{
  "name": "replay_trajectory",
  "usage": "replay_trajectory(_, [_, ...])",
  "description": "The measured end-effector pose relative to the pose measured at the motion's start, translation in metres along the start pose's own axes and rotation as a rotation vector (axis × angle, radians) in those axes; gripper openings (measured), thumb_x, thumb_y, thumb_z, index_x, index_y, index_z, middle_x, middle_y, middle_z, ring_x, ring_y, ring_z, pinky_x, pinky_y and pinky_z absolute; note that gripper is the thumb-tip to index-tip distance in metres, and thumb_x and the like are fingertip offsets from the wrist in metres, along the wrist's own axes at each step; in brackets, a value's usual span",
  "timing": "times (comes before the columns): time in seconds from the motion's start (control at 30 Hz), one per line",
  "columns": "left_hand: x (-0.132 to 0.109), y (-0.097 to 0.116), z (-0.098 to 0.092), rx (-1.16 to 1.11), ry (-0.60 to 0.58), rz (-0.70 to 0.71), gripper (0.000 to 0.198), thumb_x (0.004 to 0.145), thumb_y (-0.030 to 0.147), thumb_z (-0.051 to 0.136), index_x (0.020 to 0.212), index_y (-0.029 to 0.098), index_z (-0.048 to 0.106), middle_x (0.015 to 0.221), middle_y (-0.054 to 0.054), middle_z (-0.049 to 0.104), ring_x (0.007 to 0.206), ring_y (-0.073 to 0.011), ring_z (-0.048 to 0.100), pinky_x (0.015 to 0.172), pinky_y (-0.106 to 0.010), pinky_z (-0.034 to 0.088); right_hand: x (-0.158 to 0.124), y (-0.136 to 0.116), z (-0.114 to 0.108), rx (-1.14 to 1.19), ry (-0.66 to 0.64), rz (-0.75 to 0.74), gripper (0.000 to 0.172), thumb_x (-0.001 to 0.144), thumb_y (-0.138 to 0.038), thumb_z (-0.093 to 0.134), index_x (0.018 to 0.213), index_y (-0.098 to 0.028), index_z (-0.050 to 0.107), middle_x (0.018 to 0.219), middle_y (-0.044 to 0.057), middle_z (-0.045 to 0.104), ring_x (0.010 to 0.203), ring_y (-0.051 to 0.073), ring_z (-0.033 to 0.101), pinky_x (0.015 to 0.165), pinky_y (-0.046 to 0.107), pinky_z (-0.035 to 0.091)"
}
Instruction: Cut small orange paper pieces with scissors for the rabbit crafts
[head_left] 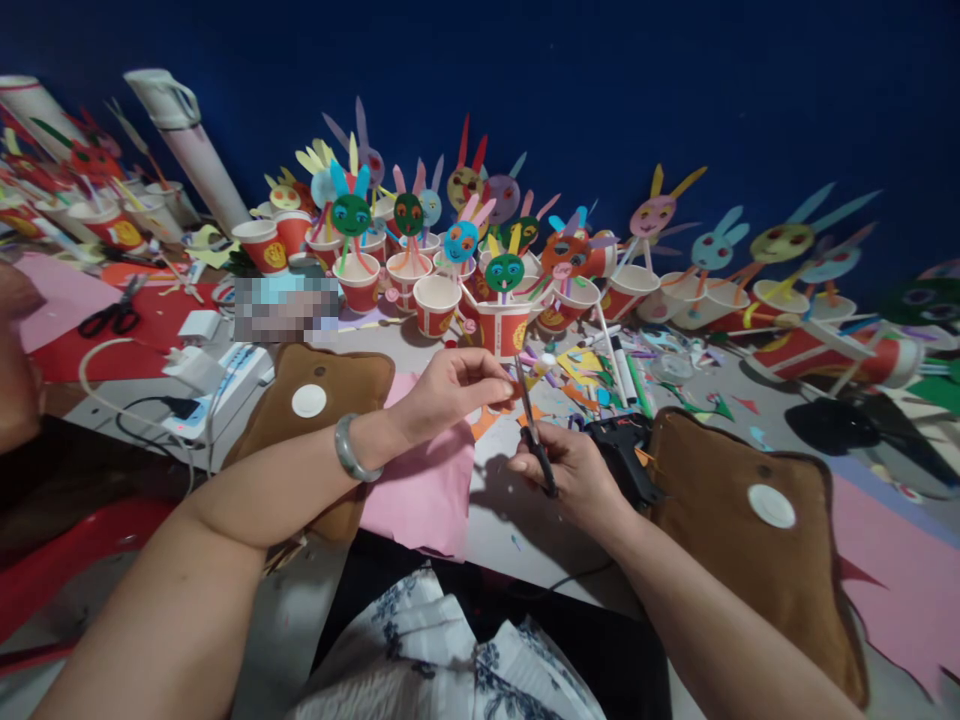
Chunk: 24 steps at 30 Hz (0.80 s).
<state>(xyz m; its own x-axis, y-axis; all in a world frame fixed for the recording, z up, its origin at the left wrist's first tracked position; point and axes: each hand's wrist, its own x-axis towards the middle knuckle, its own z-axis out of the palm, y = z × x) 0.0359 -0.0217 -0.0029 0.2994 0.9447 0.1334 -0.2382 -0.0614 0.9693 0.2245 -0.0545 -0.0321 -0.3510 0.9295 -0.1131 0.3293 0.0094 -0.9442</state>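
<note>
My left hand [450,390] pinches a small piece of paper, its colour hard to make out, just above the table. My right hand [574,470] grips black-handled scissors [532,425], whose blades point up toward the pinched paper. A silver bangle [351,448] sits on my left wrist. Under my left forearm lies a pink foam sheet [427,490]. Orange paper scraps [487,420] lie on the grey table below my fingers.
Many red paper cups [502,328] with colourful rabbit faces on sticks fill the back of the table. Two brown pads [750,530] flank my arms. A black glue gun [619,445] lies by my right hand. A power strip [217,385], cables and black scissors [112,315] sit left.
</note>
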Motion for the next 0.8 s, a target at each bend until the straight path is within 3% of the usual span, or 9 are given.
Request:
replay_trajectory(0.2, [-0.001,-0.001,-0.001,0.012,0.057,-0.138,0.013,0.078,0.022,0.060,0.070,0.013,0.062,0.067,-0.003,0.066,0.066,-0.0104,0.062,0.062,-0.022,0.049,-0.001,-0.007,-0.002,-0.027,0.216,-0.077,0.041,0.075,-0.051,0.069,0.056,-0.019,0.054,0.050,-0.001,0.052,0.047,0.011,0.042,0.045,0.024,0.033])
replay_trajectory(0.4, [0.004,-0.011,-0.004,0.100,0.027,-0.161,0.018,0.080,0.028,0.059,0.070,0.013,0.058,0.069,-0.003,0.063,0.063,-0.0103,0.060,0.059,-0.023,0.048,0.000,-0.006,-0.006,-0.031,0.363,-0.131,0.037,0.080,-0.049,0.065,0.060,-0.020,0.056,0.055,0.001,0.056,0.050,0.014,0.048,0.049,0.026,0.038])
replay_trajectory(0.5, [0.003,-0.009,-0.005,0.343,-0.146,-0.107,0.016,0.083,0.028,0.054,0.075,0.014,0.056,0.071,-0.002,0.061,0.057,-0.0098,0.056,0.057,-0.025,0.045,0.000,-0.007,-0.007,-0.048,0.423,-0.170,0.035,0.082,-0.047,0.065,0.061,-0.020,0.057,0.056,0.001,0.057,0.052,0.014,0.049,0.051,0.027,0.040])
replay_trajectory(0.63, [0.001,-0.004,-0.007,0.895,-0.486,0.154,0.016,0.087,0.025,0.048,0.077,0.016,0.057,0.071,-0.002,0.059,0.068,-0.0135,0.052,0.072,-0.029,0.040,0.002,-0.008,-0.007,-0.046,0.470,-0.175,0.031,0.081,-0.042,0.066,0.063,-0.020,0.056,0.055,0.000,0.057,0.049,0.013,0.049,0.049,0.026,0.040])
replay_trajectory(0.7, [0.002,-0.003,-0.007,1.084,-0.623,0.169,0.018,0.089,0.024,0.043,0.080,0.017,0.057,0.069,-0.002,0.057,0.068,-0.0146,0.049,0.076,-0.031,0.037,0.004,-0.007,-0.006,-0.015,0.477,-0.168,0.028,0.080,-0.041,0.067,0.066,-0.020,0.055,0.054,0.000,0.058,0.047,0.012,0.049,0.046,0.025,0.040])
replay_trajectory(0.8, [0.008,-0.004,-0.009,1.212,-0.718,0.162,0.018,0.090,0.024,0.040,0.082,0.017,0.055,0.065,0.000,0.054,0.061,-0.0134,0.045,0.073,-0.030,0.035,0.007,-0.006,-0.006,0.043,0.462,-0.171,0.027,0.080,-0.042,0.067,0.067,-0.020,0.055,0.056,0.000,0.059,0.047,0.012,0.049,0.046,0.025,0.040])
